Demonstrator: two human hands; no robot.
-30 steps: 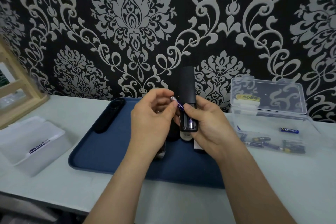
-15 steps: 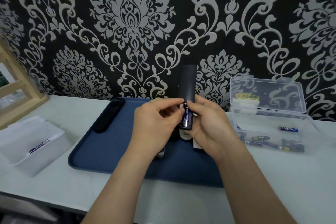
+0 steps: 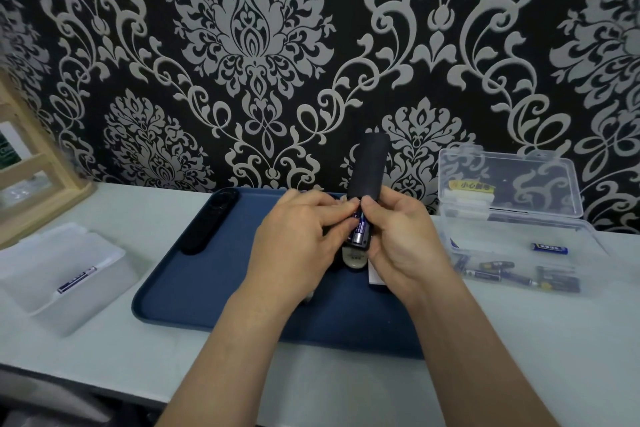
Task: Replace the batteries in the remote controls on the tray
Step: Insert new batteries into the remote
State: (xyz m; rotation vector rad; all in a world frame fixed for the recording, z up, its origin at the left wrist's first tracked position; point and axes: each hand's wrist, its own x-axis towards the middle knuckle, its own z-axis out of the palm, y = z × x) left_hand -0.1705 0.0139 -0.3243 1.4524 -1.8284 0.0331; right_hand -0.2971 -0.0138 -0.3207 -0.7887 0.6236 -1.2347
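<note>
Grips a black remote [image 3: 369, 166] in the right hand [image 3: 405, 239], raised above the far half of the blue tray [image 3: 207, 288], far end tilted up toward the wall. Has the open bay at the near end facing up, with a blue-and-silver battery [image 3: 360, 229] lying in it. Wraps the right fingers around the remote's near end, thumb tip at the battery's far end. Pinches the same battery from the left side with the thumb and forefinger of the left hand [image 3: 298, 239], remaining fingers curled. Leaves a second black remote [image 3: 211, 222] lying along the tray's left edge, well apart from the hands. Shows part of a light-coloured remote [image 3: 353, 258] on the tray just under the held one. Keeps a clear box [image 3: 519, 218], lid up, near the right end of the table [image 3: 554, 340], with loose batteries [image 3: 502, 274] inside. Holds one more cell in a white bin [image 3: 52, 274] near the table's left edge.
</note>
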